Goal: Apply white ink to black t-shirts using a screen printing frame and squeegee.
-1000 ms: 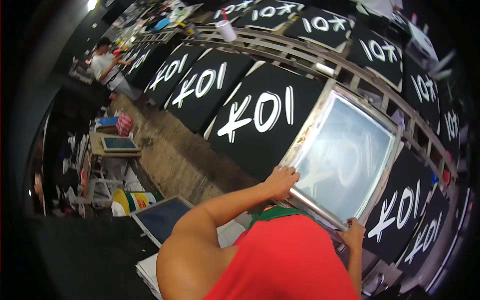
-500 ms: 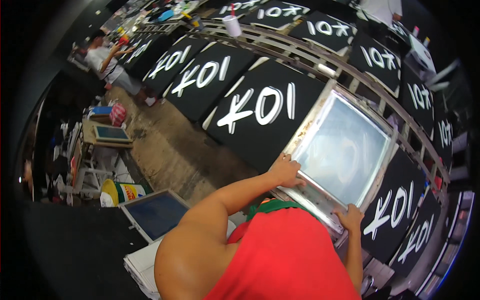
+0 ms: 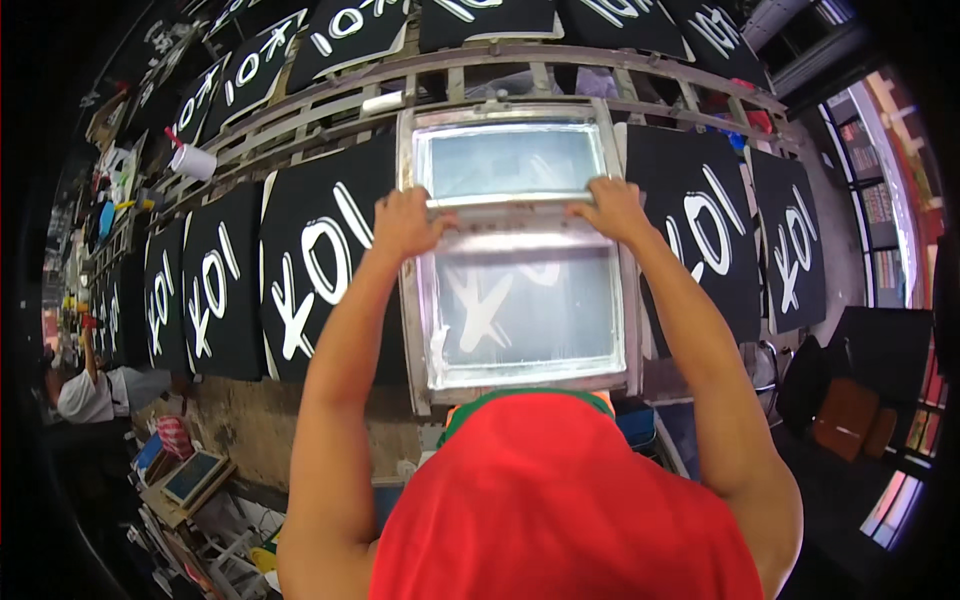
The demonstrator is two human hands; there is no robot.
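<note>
A screen-printing frame [image 3: 408, 330] with a pale, see-through mesh lies over one of the black panels, whose white lettering shows through. Across the mesh, above its middle, stretches a wide squeegee [image 3: 510, 222]. My left hand [image 3: 408, 222] grips the squeegee's left end, its fingers wrapped over the top edge. At the other end my right hand [image 3: 612, 210] holds it in the same way. White ink [image 3: 436, 345] shows along the mesh's borders.
Black panels with white lettering [image 3: 325, 255] lie in a row either side of the frame, with another row beyond the slatted rail [image 3: 290, 125]. A white cup [image 3: 192, 160] stands by the rail. Another person [image 3: 90, 390] is at far left. A chair [image 3: 850, 415] stands right.
The squeegee has moved from the frame's near end to above the mesh's middle, both hands on it. My view has turned right, so the frame now appears upright and central.
</note>
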